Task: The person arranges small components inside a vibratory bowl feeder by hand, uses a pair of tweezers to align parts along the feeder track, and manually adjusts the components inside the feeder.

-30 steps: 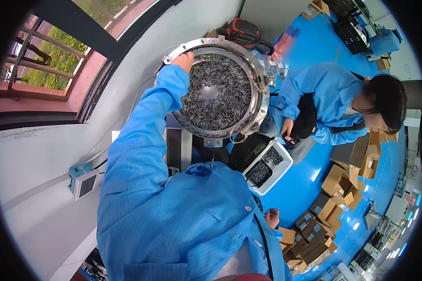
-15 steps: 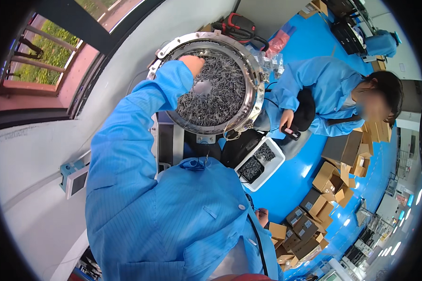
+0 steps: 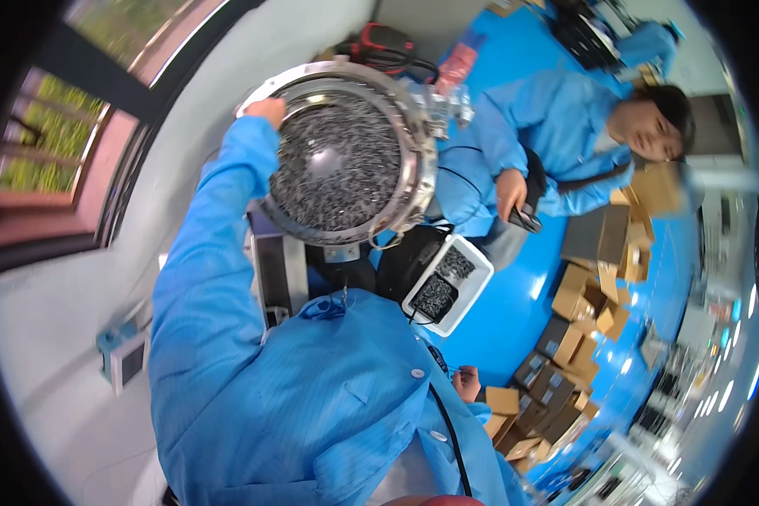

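Observation:
My left hand (image 3: 267, 110) is at the upper left rim of a round metal bowl (image 3: 424, 160), its fingers curled. Slight blur hides whether anything is inside them. A mass of small dark slender parts (image 3: 354, 181) fills the bowl around a shiny central dome (image 3: 326, 158). Low at my right side is my right hand (image 3: 466, 384), fingers drawn together, with a thin dark strand-like thing at the fingertips that is too small to name.
A white bin (image 3: 472, 301) with more dark parts stands right of the bowl. Beyond it sits a co-worker (image 3: 540, 118) in blue, holding a dark handheld object (image 3: 526, 219). Open cardboard boxes (image 3: 578, 291) line the right; a red-black machine (image 3: 381, 46) stands behind the bowl.
My left hand has moved from over the parts in the bowl to its left rim. The whole view has shifted, and the co-worker's head has turned.

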Motion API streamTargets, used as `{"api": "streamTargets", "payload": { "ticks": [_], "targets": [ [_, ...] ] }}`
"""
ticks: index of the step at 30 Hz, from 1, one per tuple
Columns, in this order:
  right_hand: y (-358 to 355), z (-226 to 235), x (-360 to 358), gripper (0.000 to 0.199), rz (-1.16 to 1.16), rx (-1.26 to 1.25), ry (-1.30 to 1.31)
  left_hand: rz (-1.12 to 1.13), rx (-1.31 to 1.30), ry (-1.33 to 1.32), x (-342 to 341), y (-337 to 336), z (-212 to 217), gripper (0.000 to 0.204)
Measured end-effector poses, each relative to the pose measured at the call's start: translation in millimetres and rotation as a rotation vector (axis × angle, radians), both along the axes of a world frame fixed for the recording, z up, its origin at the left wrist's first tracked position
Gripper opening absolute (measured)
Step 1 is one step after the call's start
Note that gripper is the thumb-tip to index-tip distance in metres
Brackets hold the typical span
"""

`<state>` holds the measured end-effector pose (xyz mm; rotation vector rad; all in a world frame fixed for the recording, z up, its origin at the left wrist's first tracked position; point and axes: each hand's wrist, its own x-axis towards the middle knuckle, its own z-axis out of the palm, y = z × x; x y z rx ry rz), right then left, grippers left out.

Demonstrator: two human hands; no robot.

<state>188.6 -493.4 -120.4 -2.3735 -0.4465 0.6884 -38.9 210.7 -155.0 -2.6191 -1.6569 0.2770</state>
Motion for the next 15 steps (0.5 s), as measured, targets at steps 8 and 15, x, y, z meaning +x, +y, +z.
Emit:
{"api": "streamTargets", "payload": {
  "ticks": [8,15],
  "targets": [
    [-11.9,-1.3,20.8,0.015,-0.010,0.026,-0.033,-0.108,0.143,0.188,32.2,6.1,13.1,0.019],
    [-9.0,-5.7,23.8,0.016,0.063,-0.012,-0.066,0.025,0.052,0.118,33.3,-31.1,39.6,0.020]
  ]
}}
